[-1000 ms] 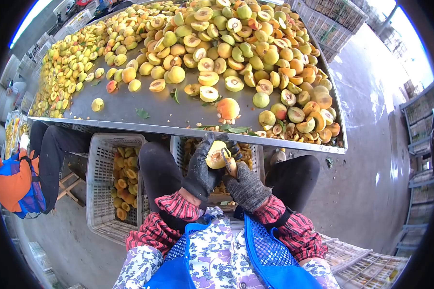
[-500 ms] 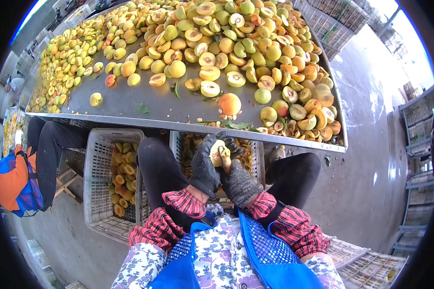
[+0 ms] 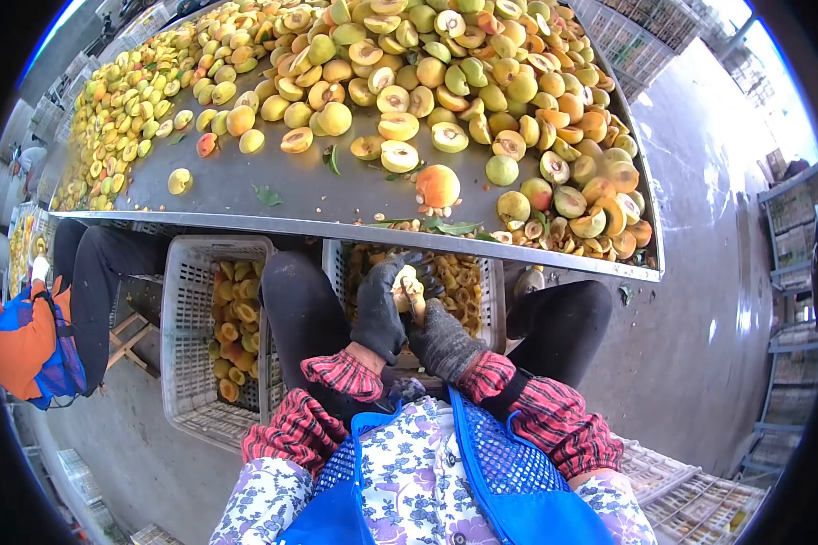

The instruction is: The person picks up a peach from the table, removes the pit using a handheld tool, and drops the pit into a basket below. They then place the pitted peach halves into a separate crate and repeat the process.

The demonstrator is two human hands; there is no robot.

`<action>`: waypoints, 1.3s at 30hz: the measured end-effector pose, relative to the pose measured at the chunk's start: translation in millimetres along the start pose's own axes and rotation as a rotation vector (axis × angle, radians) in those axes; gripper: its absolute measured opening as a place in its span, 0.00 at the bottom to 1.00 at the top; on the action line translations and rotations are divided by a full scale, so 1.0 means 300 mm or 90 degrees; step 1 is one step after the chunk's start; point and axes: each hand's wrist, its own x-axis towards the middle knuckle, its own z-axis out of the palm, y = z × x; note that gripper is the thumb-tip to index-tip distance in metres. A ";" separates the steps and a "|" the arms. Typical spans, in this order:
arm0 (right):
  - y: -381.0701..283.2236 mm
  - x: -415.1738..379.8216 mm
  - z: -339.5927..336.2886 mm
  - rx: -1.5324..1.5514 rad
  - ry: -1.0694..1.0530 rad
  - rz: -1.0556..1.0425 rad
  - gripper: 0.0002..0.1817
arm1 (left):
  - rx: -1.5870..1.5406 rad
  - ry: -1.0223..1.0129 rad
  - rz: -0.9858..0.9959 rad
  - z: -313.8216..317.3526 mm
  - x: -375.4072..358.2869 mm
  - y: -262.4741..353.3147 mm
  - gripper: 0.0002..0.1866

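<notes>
In front of me, over a crate, my left hand (image 3: 382,307) in a dark glove is closed around a pale yellow peach half (image 3: 404,283). Close against it, my right hand (image 3: 443,341) in a grey glove grips a small pitting knife (image 3: 417,309) with a tan handle. The tool's tip meets the fruit; its exact shape is too small to make out. Below both hands, the crate (image 3: 494,304) between my knees holds many halved peaches (image 3: 459,282). Just beyond lies the metal table (image 3: 336,202), with a large peach (image 3: 438,187) near its front edge.
Peaches, whole and halved (image 3: 398,125), are heaped across the table, with leaves (image 3: 267,195) and loose pits. Left of my knee stands a second crate (image 3: 180,363) holding fruit. Another person (image 3: 36,336) sits further left. Stacked crates (image 3: 795,272) line the right side.
Both hands have moved slightly down and stay together on the peach half. The view has shifted a little; the fruit on the table looks the same.
</notes>
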 end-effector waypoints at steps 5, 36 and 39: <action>0.007 0.011 -0.011 0.014 -0.018 0.029 0.19 | -0.699 0.002 -0.530 -0.014 0.038 -0.014 0.09; 0.119 0.205 0.128 -0.084 -0.064 -0.015 0.23 | -0.355 0.133 -0.429 0.001 0.043 -0.302 0.11; 0.140 0.186 0.115 -0.075 -0.026 -0.048 0.21 | -0.431 0.137 -0.478 0.008 0.044 -0.281 0.11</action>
